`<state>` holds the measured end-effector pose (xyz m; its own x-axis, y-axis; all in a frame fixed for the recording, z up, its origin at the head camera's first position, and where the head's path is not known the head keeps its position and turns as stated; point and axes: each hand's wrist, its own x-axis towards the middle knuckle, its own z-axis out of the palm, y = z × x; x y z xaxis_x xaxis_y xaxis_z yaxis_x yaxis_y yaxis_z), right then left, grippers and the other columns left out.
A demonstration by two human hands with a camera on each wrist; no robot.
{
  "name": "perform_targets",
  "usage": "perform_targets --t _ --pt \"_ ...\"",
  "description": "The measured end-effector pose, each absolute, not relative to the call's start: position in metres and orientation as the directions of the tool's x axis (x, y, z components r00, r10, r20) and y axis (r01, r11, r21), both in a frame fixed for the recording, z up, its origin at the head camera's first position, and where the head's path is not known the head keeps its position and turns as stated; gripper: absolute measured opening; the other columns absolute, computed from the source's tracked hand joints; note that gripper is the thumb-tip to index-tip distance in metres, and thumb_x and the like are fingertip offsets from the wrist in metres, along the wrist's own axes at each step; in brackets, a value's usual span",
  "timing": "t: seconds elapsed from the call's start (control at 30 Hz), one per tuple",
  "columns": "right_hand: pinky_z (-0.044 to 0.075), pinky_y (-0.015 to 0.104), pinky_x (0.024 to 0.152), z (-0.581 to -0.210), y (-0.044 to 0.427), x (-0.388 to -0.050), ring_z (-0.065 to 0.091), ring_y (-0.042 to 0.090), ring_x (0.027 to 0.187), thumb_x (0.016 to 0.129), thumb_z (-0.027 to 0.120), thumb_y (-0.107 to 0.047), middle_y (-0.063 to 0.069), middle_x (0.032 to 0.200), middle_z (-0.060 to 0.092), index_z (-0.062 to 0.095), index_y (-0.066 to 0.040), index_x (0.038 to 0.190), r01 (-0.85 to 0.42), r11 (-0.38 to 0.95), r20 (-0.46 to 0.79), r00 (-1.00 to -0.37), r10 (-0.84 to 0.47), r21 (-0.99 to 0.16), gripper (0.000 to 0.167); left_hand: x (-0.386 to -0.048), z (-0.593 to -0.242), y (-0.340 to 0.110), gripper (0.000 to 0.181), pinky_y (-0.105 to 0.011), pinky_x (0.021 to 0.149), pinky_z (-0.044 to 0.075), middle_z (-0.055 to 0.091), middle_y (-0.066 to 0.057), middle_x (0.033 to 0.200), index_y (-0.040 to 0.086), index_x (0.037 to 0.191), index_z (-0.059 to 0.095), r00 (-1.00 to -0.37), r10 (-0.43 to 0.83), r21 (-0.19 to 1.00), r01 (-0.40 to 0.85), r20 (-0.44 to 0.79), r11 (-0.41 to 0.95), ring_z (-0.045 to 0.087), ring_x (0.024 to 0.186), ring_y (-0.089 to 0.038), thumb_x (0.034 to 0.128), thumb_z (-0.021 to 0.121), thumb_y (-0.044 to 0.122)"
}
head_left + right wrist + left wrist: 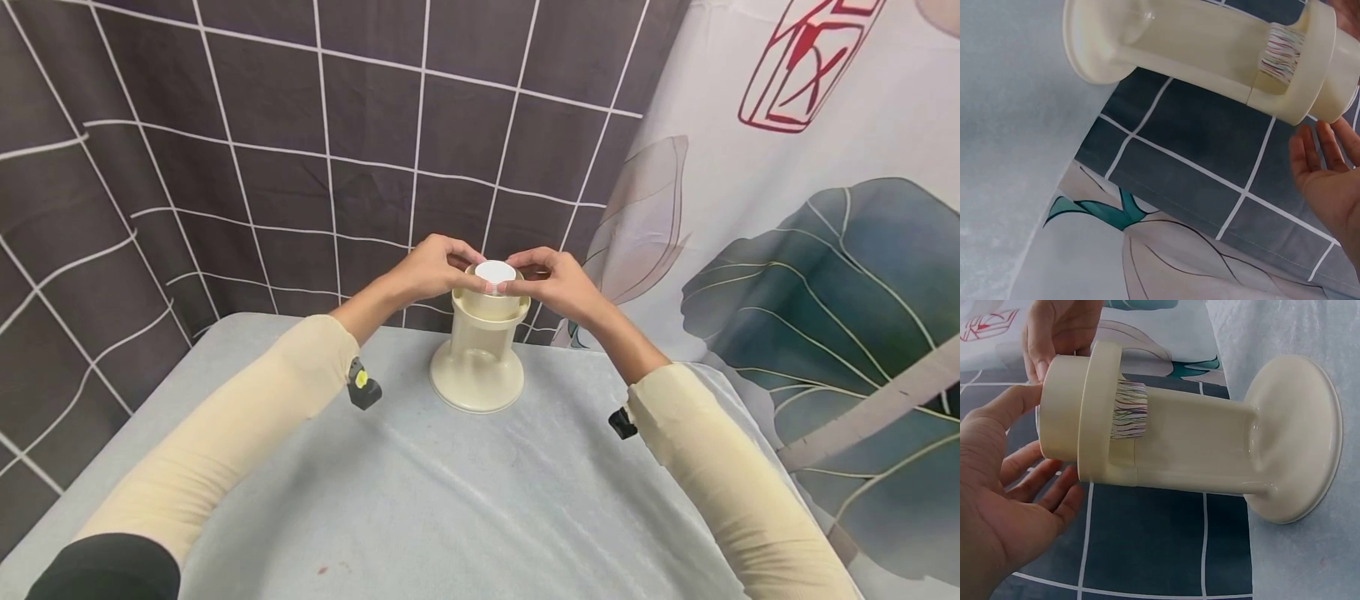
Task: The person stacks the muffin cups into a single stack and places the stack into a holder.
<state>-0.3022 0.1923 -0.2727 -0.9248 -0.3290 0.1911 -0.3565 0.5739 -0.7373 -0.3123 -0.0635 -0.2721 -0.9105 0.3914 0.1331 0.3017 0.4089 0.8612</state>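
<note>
A cream plastic stand [480, 367] has a wide round base, an upright column and a collared, cup-shaped top [1066, 406]. A flat white round lid [495, 272] sits at its upper opening. From the left, my left hand [431, 268] pinches the lid's edge with thumb and forefinger; its other fingers curl beside the top. My right hand [551, 279] grips the opposite edge likewise, thumb tips almost meeting on the near side. Below the collar, a piece with wavy multicoloured lines [1130, 410] shows beside the column; its kind cannot be told.
The stand rests near the back edge of a table under a pale grey-blue cloth [450, 500]. Behind hangs a dark curtain with white grid lines [367, 100]. A white cloth with large leaf prints [825, 275] hangs at the right.
</note>
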Motion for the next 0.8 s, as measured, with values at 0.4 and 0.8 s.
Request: perform_targets --t 0.4,0.8 --pt "0.065 0.032 0.096 -0.271 0.195 -0.303 0.081 0.031 0.121 0.093 0.090 -0.034 0.014 0.132 0.082 0.081 -0.009 0.133 -0.361 0.602 0.190 -0.925 -0.330 -0.712 0.049 -0.314 -0.269 -0.065 0.046 -0.044 0.113 0.063 0.081 -0.019 0.133 0.000 0.134 0.078 -0.906 0.406 0.869 0.296 0.124 0.396 0.075 0.120 -0.026 0.0923 0.092 0.014" --pt "0.060 0.031 0.101 -0.284 0.219 -0.289 0.075 0.029 0.126 0.102 0.082 -0.039 0.013 0.140 0.079 0.077 -0.009 0.141 -0.342 0.574 0.224 -0.937 -0.268 -0.744 0.049 -0.307 -0.283 -0.076 0.050 -0.048 0.119 0.060 0.076 -0.018 0.145 0.001 0.144 0.073 -0.900 0.380 0.871 0.352 0.215 0.342 0.073 0.136 -0.033 0.1025 0.085 0.026"
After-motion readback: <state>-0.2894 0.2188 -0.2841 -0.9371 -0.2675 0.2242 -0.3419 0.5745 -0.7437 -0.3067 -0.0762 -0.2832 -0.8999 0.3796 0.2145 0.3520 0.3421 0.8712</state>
